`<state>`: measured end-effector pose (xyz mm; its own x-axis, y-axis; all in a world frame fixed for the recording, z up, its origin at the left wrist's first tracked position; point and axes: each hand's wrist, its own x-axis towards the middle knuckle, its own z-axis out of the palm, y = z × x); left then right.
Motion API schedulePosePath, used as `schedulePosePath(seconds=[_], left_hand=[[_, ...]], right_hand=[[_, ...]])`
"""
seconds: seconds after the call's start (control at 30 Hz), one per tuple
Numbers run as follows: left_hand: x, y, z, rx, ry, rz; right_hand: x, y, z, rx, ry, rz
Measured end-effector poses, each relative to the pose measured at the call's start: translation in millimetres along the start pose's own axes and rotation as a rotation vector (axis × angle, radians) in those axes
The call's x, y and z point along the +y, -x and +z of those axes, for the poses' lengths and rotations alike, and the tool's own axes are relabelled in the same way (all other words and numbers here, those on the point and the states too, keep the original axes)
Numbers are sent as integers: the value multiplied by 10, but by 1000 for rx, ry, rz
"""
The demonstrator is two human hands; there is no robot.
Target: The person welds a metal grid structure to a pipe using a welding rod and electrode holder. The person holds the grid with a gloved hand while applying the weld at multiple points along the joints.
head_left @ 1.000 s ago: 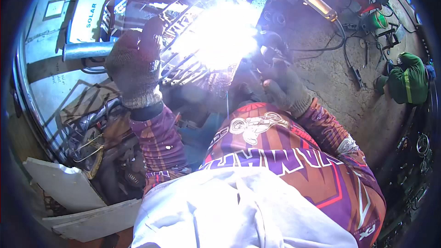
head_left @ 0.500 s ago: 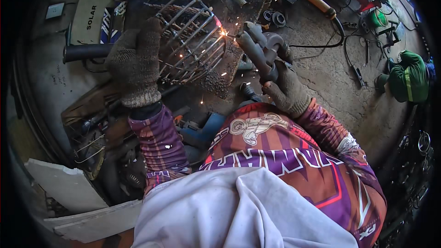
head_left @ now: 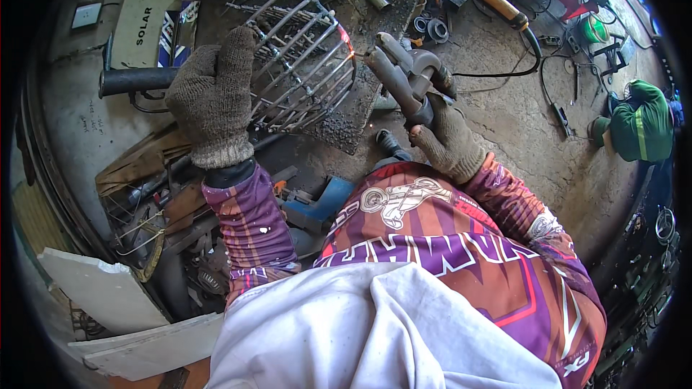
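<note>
My left hand (head_left: 213, 104), in a brown knitted glove, is closed at the left edge of a round cage of welded metal rods (head_left: 294, 68); its curled fingertips are partly hidden. On the cage's right rim, one stretch of rod glows red-orange. My right hand (head_left: 454, 142), gloved alike, wraps around the handle of a worn grey welding electrode holder (head_left: 398, 81). The holder's jaws point up and left, with a small glow near their tip, a short gap from the glowing rim. Any electrode in the jaws is too small to make out.
An orange power tool (head_left: 497, 3) with a black cable lies at upper right, beside metal rings (head_left: 437, 29). A person in green (head_left: 640, 122) crouches far right. At left are a pale box (head_left: 144, 29), a dark pipe (head_left: 137, 81) and white boards (head_left: 101, 288).
The bright arc and flying sparks at the cage's right rim have gone, leaving a red glow. The electrode holder has shifted slightly up and left. Both hands keep their grip.
</note>
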<state>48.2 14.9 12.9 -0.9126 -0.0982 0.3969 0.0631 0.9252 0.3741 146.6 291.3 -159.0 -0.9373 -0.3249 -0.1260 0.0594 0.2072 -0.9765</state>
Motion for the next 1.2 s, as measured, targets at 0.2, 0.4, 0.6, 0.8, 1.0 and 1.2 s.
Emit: schedulePosePath(seconds=[0.2,0.4,0.6,0.8,1.0,1.2], left_hand=[[3,-20,-5,-7,-61,32],[-67,-18,14,80,-164,61],[-152,-28,41,101,-162,273],[-71,-41,56,21,-18,205],[13,-42,29,-6,99,94],[-43,-63,37,-33,110,-59]], right_hand=[[-59,-17,-13,-10,-31,23],[-45,-36,-15,19,176,-114],[91,-67,24,57,108,-212],[171,54,61,38,-213,-53],[184,-24,15,112,-44,-263],[121,-1,28,57,-32,-106]])
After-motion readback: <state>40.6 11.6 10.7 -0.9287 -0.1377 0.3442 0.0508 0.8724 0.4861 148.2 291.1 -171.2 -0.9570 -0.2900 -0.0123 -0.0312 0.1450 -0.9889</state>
